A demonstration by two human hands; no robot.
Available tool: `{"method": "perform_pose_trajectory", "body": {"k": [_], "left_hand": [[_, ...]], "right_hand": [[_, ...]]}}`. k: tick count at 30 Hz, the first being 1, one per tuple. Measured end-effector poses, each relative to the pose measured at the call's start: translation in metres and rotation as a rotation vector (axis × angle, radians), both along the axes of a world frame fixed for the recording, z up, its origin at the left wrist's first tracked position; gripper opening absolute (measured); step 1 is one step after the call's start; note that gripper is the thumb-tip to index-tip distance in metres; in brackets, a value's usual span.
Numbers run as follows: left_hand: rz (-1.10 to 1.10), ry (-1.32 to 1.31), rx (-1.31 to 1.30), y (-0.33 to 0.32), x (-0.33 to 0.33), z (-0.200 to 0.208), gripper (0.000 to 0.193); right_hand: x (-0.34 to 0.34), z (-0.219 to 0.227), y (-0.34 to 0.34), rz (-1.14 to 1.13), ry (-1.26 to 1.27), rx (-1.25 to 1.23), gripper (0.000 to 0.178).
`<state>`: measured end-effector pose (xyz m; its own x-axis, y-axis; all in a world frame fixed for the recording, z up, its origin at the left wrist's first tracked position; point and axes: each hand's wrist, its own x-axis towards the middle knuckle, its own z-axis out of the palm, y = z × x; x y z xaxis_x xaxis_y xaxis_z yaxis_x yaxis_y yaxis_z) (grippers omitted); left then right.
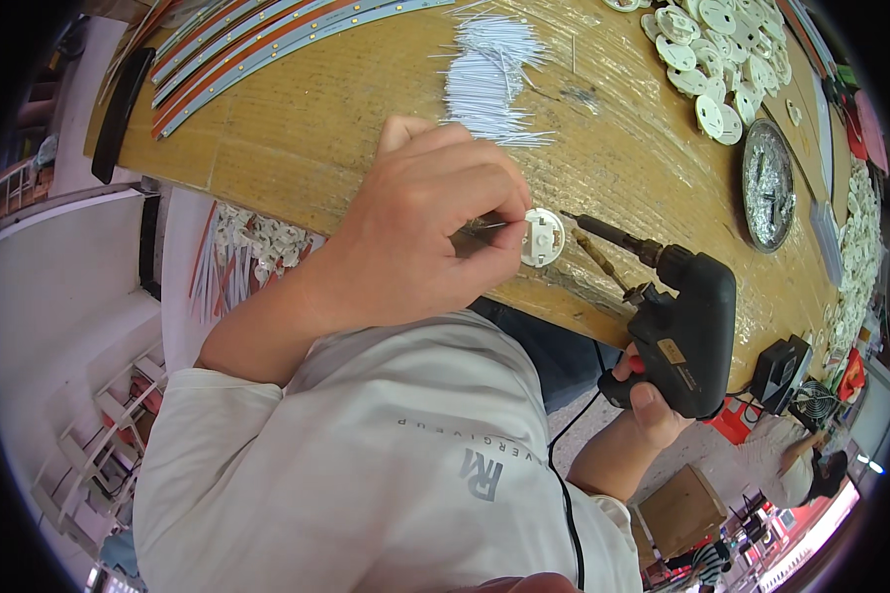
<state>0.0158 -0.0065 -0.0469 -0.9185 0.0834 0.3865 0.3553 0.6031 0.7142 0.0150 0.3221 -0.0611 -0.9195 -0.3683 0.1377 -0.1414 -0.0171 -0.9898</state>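
Thumb and fingers of my left hand [440, 212] are closed in a pinch, with a thin wire [483, 226] showing between them. Their tips touch the left edge of a small round white plastic lamp base [543, 240] near the table's front edge. I cannot tell whether the fingers also grip this base. My right hand [655, 407] is wrapped round the handle of a black soldering gun [684, 341], a finger at its red trigger. The gun's iron tip [588, 222] points left, just right of the base; a brass-coloured tube [600, 261] runs below it.
White wires [489, 79] lie bundled beyond my left hand. LED strips [297, 44] are at the far left, loose white bases [722, 54] at the far right. A round metal dish [767, 186] sits on the wooden table [297, 148]. A black cord [568, 514] hangs by me.
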Motion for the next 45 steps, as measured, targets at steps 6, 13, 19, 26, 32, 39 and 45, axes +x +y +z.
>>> {"method": "perform_pose_trajectory", "body": {"k": [6,13,19,26,32,39,45], "left_hand": [[-0.002,0.006,0.001,0.000,0.000,-0.001,0.016],[-0.002,0.015,0.002,-0.001,0.002,-0.001,0.015],[0.008,0.011,-0.009,-0.003,0.004,0.002,0.016],[0.012,0.036,-0.148,-0.004,0.015,0.006,0.017],[0.022,0.060,-0.051,0.003,0.012,0.004,0.017],[-0.030,0.100,-0.078,0.010,0.003,0.007,0.019],[-0.047,0.013,0.093,0.018,0.002,0.002,0.013]], "right_hand": [[0.002,0.007,-0.013,-0.045,-0.002,-0.022,0.094],[0.012,0.022,-0.044,-0.364,-0.104,-0.066,0.077],[0.007,0.031,-0.068,-0.247,-0.213,-0.030,0.068],[0.011,0.032,-0.099,-0.148,-0.328,-0.091,0.070],[0.011,0.029,-0.105,-0.092,-0.274,-0.082,0.066],[0.015,0.038,-0.104,-0.131,-0.282,-0.241,0.066],[0.013,0.036,-0.115,-0.101,-0.190,-0.233,0.061]]}}
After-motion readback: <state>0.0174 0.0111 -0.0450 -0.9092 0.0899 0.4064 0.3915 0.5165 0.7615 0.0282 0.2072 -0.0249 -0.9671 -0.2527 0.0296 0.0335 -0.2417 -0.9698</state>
